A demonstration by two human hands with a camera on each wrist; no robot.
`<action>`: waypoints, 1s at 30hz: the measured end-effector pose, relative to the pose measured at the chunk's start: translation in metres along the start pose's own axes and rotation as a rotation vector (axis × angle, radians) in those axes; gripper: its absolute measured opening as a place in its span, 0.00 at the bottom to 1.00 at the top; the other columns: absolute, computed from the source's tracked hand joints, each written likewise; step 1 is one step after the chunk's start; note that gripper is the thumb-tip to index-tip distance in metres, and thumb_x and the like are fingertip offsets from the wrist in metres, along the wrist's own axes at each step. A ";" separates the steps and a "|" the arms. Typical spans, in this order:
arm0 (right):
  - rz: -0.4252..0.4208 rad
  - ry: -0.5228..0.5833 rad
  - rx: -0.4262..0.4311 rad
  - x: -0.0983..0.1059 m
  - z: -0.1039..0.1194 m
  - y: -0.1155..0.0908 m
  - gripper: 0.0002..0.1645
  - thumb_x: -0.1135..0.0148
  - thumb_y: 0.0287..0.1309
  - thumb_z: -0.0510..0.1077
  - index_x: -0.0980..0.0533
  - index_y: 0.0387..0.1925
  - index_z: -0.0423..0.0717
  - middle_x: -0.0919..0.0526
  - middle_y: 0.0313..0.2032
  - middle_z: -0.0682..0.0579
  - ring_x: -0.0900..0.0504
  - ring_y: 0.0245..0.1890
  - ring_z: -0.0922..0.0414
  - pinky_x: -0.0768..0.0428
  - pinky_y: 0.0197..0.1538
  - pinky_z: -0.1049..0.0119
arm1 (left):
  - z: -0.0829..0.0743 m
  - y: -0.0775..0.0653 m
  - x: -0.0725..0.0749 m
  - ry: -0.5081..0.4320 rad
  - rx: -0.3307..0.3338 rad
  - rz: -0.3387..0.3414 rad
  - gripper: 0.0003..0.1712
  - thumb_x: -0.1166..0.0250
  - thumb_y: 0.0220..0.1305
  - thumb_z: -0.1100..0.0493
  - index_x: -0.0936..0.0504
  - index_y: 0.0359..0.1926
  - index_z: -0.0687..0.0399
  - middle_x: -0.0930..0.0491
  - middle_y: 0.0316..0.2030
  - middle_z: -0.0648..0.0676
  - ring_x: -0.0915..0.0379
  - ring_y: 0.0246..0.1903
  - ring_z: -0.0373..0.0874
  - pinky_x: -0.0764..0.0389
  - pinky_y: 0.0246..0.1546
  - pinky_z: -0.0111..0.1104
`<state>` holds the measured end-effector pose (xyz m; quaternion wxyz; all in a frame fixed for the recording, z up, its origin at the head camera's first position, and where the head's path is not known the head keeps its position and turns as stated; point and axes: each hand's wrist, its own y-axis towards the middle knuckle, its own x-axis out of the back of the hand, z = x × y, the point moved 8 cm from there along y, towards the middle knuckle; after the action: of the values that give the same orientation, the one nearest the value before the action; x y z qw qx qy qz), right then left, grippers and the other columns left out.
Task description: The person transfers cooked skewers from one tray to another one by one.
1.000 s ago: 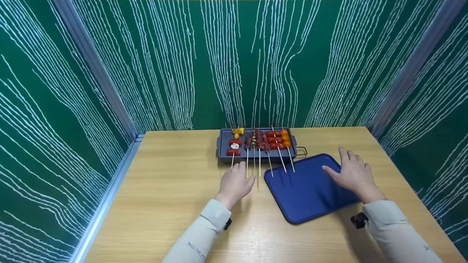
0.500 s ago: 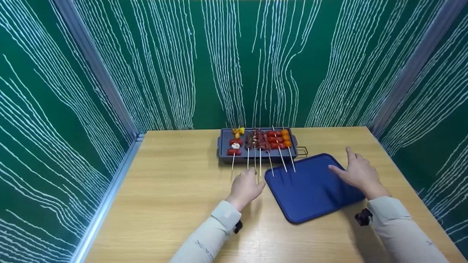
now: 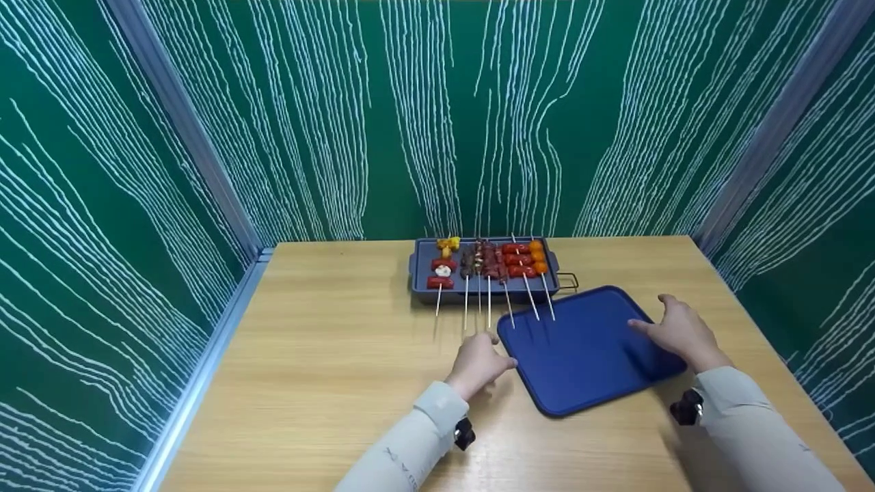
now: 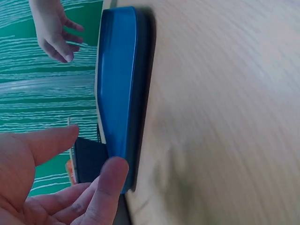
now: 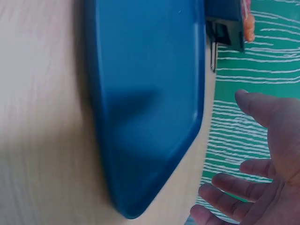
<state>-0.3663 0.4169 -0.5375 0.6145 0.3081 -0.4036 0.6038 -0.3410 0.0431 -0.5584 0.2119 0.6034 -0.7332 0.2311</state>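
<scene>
A dark blue rectangular tray lies at an angle on the wooden table. My left hand hovers by the tray's left edge, fingers loosely bent and holding nothing; in the left wrist view its thumb and fingers are apart. Over the tray's right side is my right hand, fingers spread, with its shadow falling on the tray. Behind the tray stands a grey grill pan bearing several skewers, among them red sausage pieces, orange balls and dark meat. Their sticks point toward me.
On the pan's right side is a wire handle, close to the tray's far edge. Some stick ends overhang the tray's far left part. Green walls with white wavy lines enclose the wooden table at the back and sides.
My left hand has moved right and nearer to me, from the skewer sticks to the tray's left edge. My right hand has shifted slightly right and nearer. Pan and tray look unmoved.
</scene>
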 end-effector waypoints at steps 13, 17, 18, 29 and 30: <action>0.066 0.012 -0.114 -0.016 -0.036 0.004 0.59 0.33 0.73 0.61 0.48 0.77 0.19 0.40 0.71 0.13 0.31 0.69 0.20 0.28 0.73 0.22 | 0.005 0.006 -0.029 -0.161 0.062 -0.039 0.20 0.20 0.56 0.67 0.19 0.47 0.68 0.25 0.13 0.46 0.28 0.08 0.42 0.18 0.10 0.33; 0.081 0.012 -0.125 -0.019 -0.041 0.006 0.53 0.36 0.76 0.56 0.45 0.75 0.17 0.39 0.70 0.13 0.31 0.69 0.20 0.26 0.72 0.24 | 0.004 0.010 -0.033 -0.116 0.059 -0.049 0.17 0.19 0.55 0.66 0.18 0.41 0.65 0.28 0.10 0.45 0.35 0.06 0.37 0.25 0.10 0.27; 0.085 0.010 -0.127 -0.020 -0.042 0.006 0.52 0.36 0.76 0.56 0.45 0.75 0.16 0.38 0.70 0.13 0.31 0.69 0.20 0.26 0.72 0.24 | 0.003 0.010 -0.034 -0.105 0.059 -0.054 0.16 0.19 0.54 0.66 0.17 0.40 0.64 0.28 0.09 0.45 0.35 0.06 0.37 0.25 0.10 0.27; 0.055 -0.026 -0.083 -0.025 -0.051 0.008 0.35 0.42 0.77 0.44 0.34 0.66 0.15 0.27 0.63 0.16 0.23 0.62 0.22 0.19 0.64 0.27 | 0.003 0.012 -0.041 -0.036 0.083 -0.079 0.19 0.20 0.47 0.68 0.24 0.22 0.50 0.32 0.06 0.43 0.36 0.05 0.37 0.28 0.07 0.28; 0.046 -0.040 -0.064 -0.025 -0.049 0.008 0.33 0.41 0.77 0.43 0.33 0.65 0.14 0.25 0.61 0.16 0.21 0.60 0.22 0.18 0.62 0.27 | 0.003 0.013 -0.041 -0.029 0.084 -0.079 0.18 0.21 0.47 0.69 0.24 0.21 0.50 0.32 0.07 0.44 0.36 0.05 0.37 0.27 0.08 0.28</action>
<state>-0.3670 0.4482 -0.5837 0.6017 0.2910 -0.4421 0.5981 -0.3463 0.0761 -0.5861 0.1846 0.6438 -0.7013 0.2442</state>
